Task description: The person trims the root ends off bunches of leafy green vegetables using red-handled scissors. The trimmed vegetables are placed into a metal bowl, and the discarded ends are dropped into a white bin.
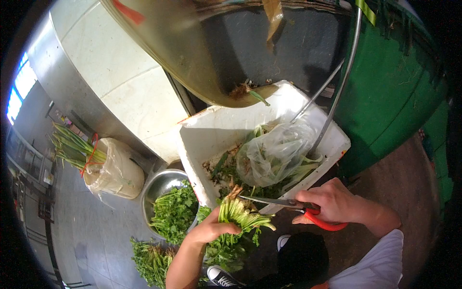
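Note:
My left hand [213, 228] grips a bunch of leafy herbs, probably cilantro [238, 216], with its pale stem ends pointing up and its leaves hanging below. In my right hand [328, 202] are scissors with red handles [326, 224]. Their blades reach left to the brownish root end of the bunch; whether they are cutting into it I cannot tell. Just beyond both hands stands a white foam box [195, 144] holding plant scraps and a crumpled clear plastic bag [278, 155]. The bunch hangs over the near rim of this box.
A steel bowl [148, 188] of leafy herbs [175, 209] stands left of the box. More herbs [151, 260] lie on the floor. Farther left, green onions [77, 146] lean from a bag-lined bucket [126, 173]. A large green bin [389, 108] rises at right; metal rods reach into the box.

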`<action>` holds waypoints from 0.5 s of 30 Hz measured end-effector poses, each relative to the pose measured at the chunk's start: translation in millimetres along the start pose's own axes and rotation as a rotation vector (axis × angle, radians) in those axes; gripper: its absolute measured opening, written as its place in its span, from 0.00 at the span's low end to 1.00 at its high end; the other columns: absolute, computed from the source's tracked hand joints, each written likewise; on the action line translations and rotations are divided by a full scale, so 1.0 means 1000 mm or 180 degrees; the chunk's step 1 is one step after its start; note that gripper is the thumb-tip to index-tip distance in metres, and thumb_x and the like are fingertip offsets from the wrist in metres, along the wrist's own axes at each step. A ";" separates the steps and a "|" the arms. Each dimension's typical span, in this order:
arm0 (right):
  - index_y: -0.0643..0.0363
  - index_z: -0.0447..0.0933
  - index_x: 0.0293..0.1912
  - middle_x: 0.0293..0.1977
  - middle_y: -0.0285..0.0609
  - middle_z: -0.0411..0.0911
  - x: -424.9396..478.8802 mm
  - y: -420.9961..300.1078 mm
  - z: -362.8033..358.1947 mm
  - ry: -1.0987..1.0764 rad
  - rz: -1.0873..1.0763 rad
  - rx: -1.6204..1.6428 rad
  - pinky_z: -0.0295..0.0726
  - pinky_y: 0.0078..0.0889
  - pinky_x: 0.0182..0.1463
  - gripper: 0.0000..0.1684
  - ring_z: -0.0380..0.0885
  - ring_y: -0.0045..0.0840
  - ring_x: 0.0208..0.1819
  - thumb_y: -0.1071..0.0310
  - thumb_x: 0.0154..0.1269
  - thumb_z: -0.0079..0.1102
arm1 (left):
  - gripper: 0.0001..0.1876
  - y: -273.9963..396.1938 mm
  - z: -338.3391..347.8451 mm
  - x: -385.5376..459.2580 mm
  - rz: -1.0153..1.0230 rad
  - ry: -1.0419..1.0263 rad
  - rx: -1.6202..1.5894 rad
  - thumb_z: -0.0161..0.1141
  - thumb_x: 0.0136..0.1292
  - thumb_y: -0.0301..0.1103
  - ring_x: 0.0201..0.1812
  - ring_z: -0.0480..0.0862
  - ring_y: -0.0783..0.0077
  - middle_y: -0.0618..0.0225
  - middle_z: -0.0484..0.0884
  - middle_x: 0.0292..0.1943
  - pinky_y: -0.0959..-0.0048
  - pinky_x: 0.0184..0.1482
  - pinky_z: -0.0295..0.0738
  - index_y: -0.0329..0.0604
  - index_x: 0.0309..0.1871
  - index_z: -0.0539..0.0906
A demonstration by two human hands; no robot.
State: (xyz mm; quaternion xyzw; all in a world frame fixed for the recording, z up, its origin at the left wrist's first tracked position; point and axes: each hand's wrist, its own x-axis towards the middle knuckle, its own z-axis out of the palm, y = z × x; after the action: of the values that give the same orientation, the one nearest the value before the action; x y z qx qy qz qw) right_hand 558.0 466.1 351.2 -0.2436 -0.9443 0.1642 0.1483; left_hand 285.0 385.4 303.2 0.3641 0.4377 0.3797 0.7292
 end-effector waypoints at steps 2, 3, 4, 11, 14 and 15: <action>0.55 0.72 0.33 0.18 0.39 0.73 -0.001 0.001 0.000 0.0046 0.0056 -0.0006 0.73 0.33 0.23 0.24 0.76 0.34 0.21 0.46 0.46 0.65 | 0.23 -0.005 -0.002 0.002 0.0135 0.0007 -0.0047 0.57 0.47 0.19 0.38 0.78 0.73 0.61 0.78 0.38 0.76 0.41 0.73 0.33 0.51 0.70; 0.55 0.72 0.33 0.18 0.39 0.73 -0.001 0.001 -0.003 0.0065 0.0123 0.0006 0.73 0.33 0.23 0.24 0.76 0.35 0.21 0.46 0.46 0.65 | 0.24 -0.008 -0.004 0.004 0.0201 0.0008 -0.0074 0.57 0.47 0.20 0.38 0.78 0.73 0.62 0.78 0.38 0.76 0.41 0.73 0.33 0.51 0.70; 0.55 0.72 0.34 0.18 0.39 0.73 0.000 0.001 -0.005 0.0083 0.0191 0.0017 0.73 0.33 0.23 0.25 0.76 0.35 0.21 0.46 0.46 0.65 | 0.24 -0.010 -0.008 0.007 0.0266 -0.0137 0.0114 0.58 0.46 0.20 0.37 0.78 0.73 0.62 0.78 0.38 0.76 0.41 0.73 0.33 0.51 0.69; 0.54 0.71 0.34 0.20 0.39 0.74 0.011 0.015 -0.009 -0.0028 -0.0248 -0.0014 0.72 0.34 0.24 0.25 0.76 0.36 0.22 0.45 0.45 0.65 | 0.24 -0.014 -0.009 0.005 0.0156 -0.0231 0.0093 0.58 0.49 0.21 0.38 0.78 0.74 0.62 0.78 0.37 0.77 0.40 0.72 0.32 0.52 0.68; 0.53 0.71 0.35 0.19 0.39 0.73 0.017 0.021 -0.015 -0.0301 -0.0404 0.0232 0.72 0.34 0.24 0.24 0.76 0.36 0.23 0.46 0.46 0.64 | 0.25 -0.017 -0.010 0.006 0.0243 -0.0369 0.0045 0.58 0.49 0.21 0.38 0.77 0.75 0.62 0.78 0.36 0.77 0.41 0.72 0.32 0.53 0.68; 0.52 0.71 0.35 0.19 0.39 0.73 0.019 0.022 -0.016 -0.0374 -0.0408 0.0241 0.72 0.34 0.24 0.24 0.76 0.36 0.23 0.46 0.46 0.64 | 0.25 -0.016 -0.009 0.006 0.0281 -0.0350 0.0054 0.59 0.48 0.21 0.37 0.77 0.75 0.63 0.78 0.36 0.78 0.41 0.71 0.32 0.53 0.68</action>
State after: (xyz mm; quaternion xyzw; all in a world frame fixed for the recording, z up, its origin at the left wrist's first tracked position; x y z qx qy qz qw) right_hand 557.0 497.8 360.9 -0.1669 -0.9582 0.2039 0.1119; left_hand 282.7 385.2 284.0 0.4095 0.3837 0.3873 0.7315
